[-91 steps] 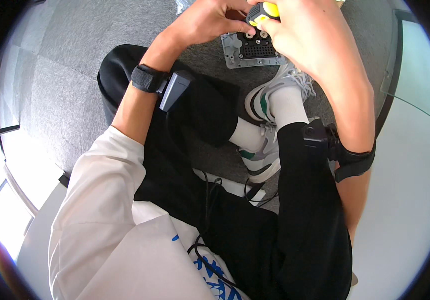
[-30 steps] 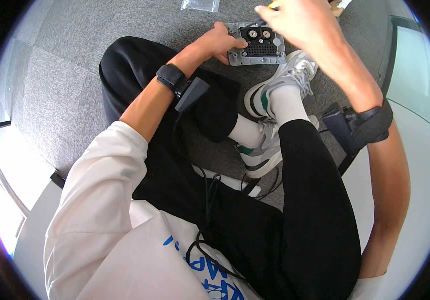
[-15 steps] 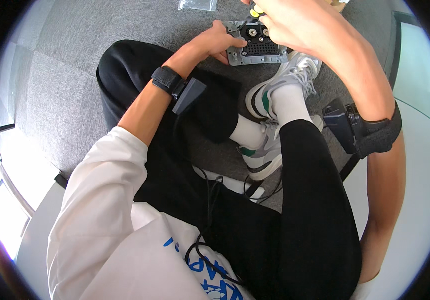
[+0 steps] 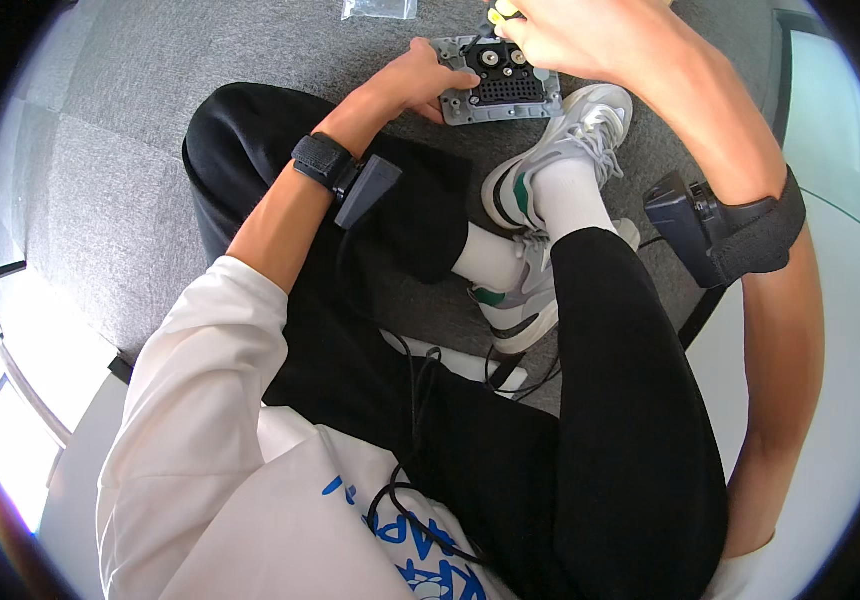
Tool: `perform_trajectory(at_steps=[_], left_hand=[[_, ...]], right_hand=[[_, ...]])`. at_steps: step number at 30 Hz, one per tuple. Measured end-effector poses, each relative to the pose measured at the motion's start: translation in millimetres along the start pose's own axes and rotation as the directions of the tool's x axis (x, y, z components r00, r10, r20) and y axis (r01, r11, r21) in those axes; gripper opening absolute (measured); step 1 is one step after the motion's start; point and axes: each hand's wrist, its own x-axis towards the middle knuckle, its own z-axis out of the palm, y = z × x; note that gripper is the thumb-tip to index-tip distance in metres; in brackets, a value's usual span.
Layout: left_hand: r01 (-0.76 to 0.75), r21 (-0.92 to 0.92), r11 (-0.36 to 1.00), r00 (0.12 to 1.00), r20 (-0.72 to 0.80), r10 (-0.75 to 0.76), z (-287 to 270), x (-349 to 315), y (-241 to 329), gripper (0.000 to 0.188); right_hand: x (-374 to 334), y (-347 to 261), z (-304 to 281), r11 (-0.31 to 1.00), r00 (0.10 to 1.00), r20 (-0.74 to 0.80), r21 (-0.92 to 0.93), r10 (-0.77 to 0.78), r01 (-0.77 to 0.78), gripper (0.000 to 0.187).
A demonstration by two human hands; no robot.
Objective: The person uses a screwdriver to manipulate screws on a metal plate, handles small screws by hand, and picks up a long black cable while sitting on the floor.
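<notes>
left hand (image 4: 420, 80) grips grey plate (image 4: 498, 92) | right hand (image 4: 570, 35) pinches yellow tool (image 4: 502, 12) | shoe (image 4: 560, 140) beside | bag (image 4: 378, 8) beyond

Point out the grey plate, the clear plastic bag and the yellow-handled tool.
grey plate (image 4: 498, 92): head view, its dark grille.
clear plastic bag (image 4: 378, 9): head view, its middle.
yellow-handled tool (image 4: 499, 14): head view, its yellow handle.

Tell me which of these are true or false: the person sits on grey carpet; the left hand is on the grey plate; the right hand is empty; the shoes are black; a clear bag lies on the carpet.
1. Sits on grey carpet: true.
2. Left hand on the grey plate: true.
3. Right hand is empty: false; it grips a yellow-handled tool.
4. Shoes are black: false; white and green.
5. Clear bag on the carpet: true.
</notes>
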Motion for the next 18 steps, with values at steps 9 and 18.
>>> perform_trajectory(at_steps=[9,18], left_hand=[[-0.001,0.006,1.000,1.000,0.023,0.001,3.2,5.0,1.0,0.079],[-0.024,0.002,1.000,1.000,0.010,0.024,-3.2,12.9,-9.0,0.061]], right_hand=[[-4.0,6.8,13.9,0.998,0.994,-0.098,0.035,0.046,-0.043,0.008],[-3.3,7.8,26.8,0.999,0.929,-0.368,0.009,0.035,-0.034,0.009]])
